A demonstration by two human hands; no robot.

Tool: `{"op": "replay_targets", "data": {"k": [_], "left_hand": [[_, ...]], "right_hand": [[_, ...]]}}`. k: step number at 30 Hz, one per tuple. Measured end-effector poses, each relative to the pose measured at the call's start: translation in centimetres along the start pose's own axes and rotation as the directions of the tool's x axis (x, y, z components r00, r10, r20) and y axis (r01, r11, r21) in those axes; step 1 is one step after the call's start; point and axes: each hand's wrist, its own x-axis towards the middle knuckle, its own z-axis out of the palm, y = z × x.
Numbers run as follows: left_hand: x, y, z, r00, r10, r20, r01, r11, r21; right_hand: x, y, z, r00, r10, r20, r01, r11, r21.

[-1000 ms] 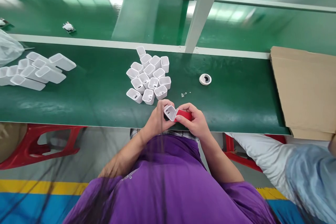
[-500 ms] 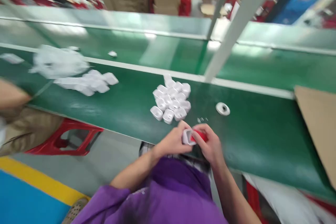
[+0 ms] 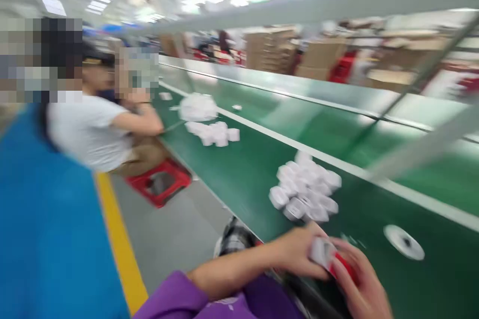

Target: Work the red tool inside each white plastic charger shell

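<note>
My left hand (image 3: 299, 254) is closed around a small white plastic housing (image 3: 322, 251), its open side turned toward my right hand. In my right hand (image 3: 361, 274) is a red object (image 3: 343, 265), pressed up against the housing's opening; its kind is blurred and partly covered by my fingers. Just beyond my hands a cluster of white plastic housings (image 3: 307, 187) stands on the green work surface (image 3: 254, 184). To the right lies a white oval part with a dark centre (image 3: 404, 242). A few tiny pale pieces (image 3: 352, 240) rest beside my right hand.
Farther left are a second group of white housings (image 3: 213, 133) and a white plastic bag (image 3: 198, 107). A co-worker in a white shirt (image 3: 90, 129) sits there on a red stool (image 3: 160, 182). A slanted metal post (image 3: 422, 139) rises at the right.
The view has swung left and up, so the co-workers and ceiling lights now show. In the picture my hands sit lower and farther right, with the same white housing and red object in them.
</note>
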Motion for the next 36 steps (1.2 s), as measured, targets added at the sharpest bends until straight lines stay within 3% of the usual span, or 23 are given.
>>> {"op": "replay_targets", "data": {"k": [1,5,9,14,18,20,22,24,26,28,31,33,34,36], "left_hand": [[-0.8,0.4,-0.2,0.996,0.066,-0.060,-0.068,0.997,-0.032],[-1.1,0.6,-1.6,0.986,0.164,-0.043,-0.167,0.983,-0.078],[-1.2,0.1,-1.7,0.981,0.192,0.027,-0.189,0.977,-0.094],[-1.6,0.5,-1.5,0.976,0.201,0.078,-0.203,0.979,0.012],[-1.9,1.2,-1.5,0.954,0.300,0.000,-0.296,0.941,0.162],[-2.7,1.7,-2.2,0.955,0.289,-0.058,-0.276,0.946,0.168],[-4.0,2.3,-3.8,0.976,0.213,-0.039,-0.209,0.974,0.085],[-5.3,2.9,-6.1,0.991,0.103,0.089,-0.102,0.995,-0.016],[-6.4,3.4,-8.5,0.968,-0.011,0.250,0.023,0.999,-0.046],[-7.1,3.5,-10.5,0.942,-0.097,0.321,0.113,0.993,-0.033],[-7.6,3.4,-12.1,0.940,-0.148,0.308,0.172,0.984,-0.053],[-7.8,3.2,-13.3,0.953,-0.116,0.279,0.152,0.982,-0.112],[-7.8,3.1,-14.2,0.969,-0.089,0.232,0.124,0.982,-0.140],[-7.9,3.0,-16.8,0.999,-0.046,-0.002,0.045,0.986,-0.158]], "right_hand": [[-0.3,-1.3,0.2,0.999,-0.040,-0.002,0.040,0.999,0.008],[0.0,-4.4,-0.3,0.993,-0.085,0.083,0.077,0.992,0.100],[-0.8,-5.0,-0.4,0.997,-0.065,0.048,0.056,0.981,0.184],[-0.8,-4.4,0.1,0.996,-0.058,0.065,0.040,0.969,0.245],[0.1,-5.2,-0.7,1.000,-0.024,0.018,0.019,0.976,0.217],[0.6,-6.2,-1.8,0.997,-0.041,0.059,0.027,0.976,0.215],[1.2,-7.2,-3.1,0.979,-0.073,0.188,0.034,0.978,0.203],[2.0,-8.0,-4.1,0.908,-0.078,0.411,0.032,0.993,0.118],[2.8,-8.3,-4.5,0.811,-0.025,0.585,0.044,0.999,-0.019],[3.3,-8.3,-4.4,0.768,0.022,0.640,0.053,0.994,-0.097],[3.1,-8.1,-3.7,0.769,0.041,0.638,0.024,0.995,-0.092],[2.7,-8.1,-3.4,0.773,0.067,0.631,-0.011,0.996,-0.092],[2.5,-8.0,-3.4,0.776,0.081,0.625,-0.030,0.995,-0.091],[2.4,-7.9,-3.5,0.775,0.091,0.625,-0.058,0.996,-0.074]]}}
